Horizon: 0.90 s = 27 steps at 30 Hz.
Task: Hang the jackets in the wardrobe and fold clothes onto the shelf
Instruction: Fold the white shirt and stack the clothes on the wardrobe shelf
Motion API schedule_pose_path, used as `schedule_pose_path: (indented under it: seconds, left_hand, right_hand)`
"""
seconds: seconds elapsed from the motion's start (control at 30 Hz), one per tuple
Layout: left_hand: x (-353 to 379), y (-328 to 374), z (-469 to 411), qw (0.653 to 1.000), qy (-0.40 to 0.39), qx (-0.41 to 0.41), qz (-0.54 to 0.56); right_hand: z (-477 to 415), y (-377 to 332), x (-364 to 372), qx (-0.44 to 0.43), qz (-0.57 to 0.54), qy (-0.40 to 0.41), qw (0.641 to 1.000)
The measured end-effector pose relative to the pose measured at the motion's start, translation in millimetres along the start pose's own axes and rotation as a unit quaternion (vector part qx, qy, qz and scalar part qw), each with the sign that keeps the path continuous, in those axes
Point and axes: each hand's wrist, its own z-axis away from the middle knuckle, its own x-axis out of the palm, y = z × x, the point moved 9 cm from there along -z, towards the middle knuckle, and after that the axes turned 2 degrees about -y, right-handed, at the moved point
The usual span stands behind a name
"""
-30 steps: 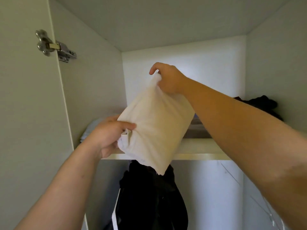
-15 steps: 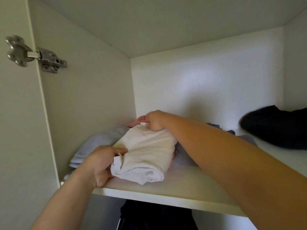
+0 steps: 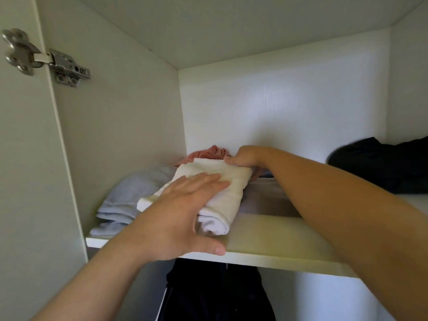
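Note:
A folded cream-white garment lies on the white wardrobe shelf, its rolled end toward the front edge. My left hand rests flat on top of it with fingers straight. My right hand grips the garment's far end, thumb on top and fingers curled under. Below the shelf hangs a dark jacket with a white stripe.
A folded light-blue garment lies left of the white one, against the side wall. A pink garment sits behind, a grey one to the right, and a dark bundle at the far right. A door hinge is at upper left.
The white garment went from hanging in the air to lying on the shelf. My left hand let go of its near end and now lies flat on top.

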Motion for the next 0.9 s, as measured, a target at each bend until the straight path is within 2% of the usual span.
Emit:
schedule_pose_path:
  seconds: [0.13, 0.23, 0.37, 0.53, 0.63, 0.77, 0.9]
  left_hand:
    - [-2.5, 0.2, 2.4, 0.998, 0.058, 0.015, 0.017]
    - [5.7, -11.7, 4.1, 0.999, 0.039, 0.008, -0.017]
    - [11.0, -29.4, 1.0, 0.997, 0.027, -0.014, -0.071]
    - [15.2, -45.6, 4.0, 0.997, -0.004, -0.080, -0.017]
    - [13.1, -44.9, 7.0, 0.993, 0.004, -0.116, 0.025]
    - [16.7, -22.7, 0.3, 0.991, 0.001, -0.130, -0.016]
    - [17.2, -13.0, -3.9, 0.988, 0.031, -0.148, -0.035]
  right_hand:
    - [5.0, -22.1, -10.4, -0.057, 0.107, 0.028, 0.992]
    - [10.5, -44.6, -25.5, -0.100, 0.136, 0.066, 0.984]
    - [17.5, -66.1, -42.6, -0.140, 0.093, 0.119, 0.979]
    - [-0.3, -50.3, -30.4, -0.101, 0.085, 0.080, 0.988]
    - [-5.9, -44.1, -28.7, -0.091, 0.050, 0.078, 0.992]
    - [-1.4, -46.1, -34.8, -0.082, -0.017, 0.087, 0.993]
    - [7.6, -59.6, -43.3, -0.088, -0.091, 0.092, 0.988]
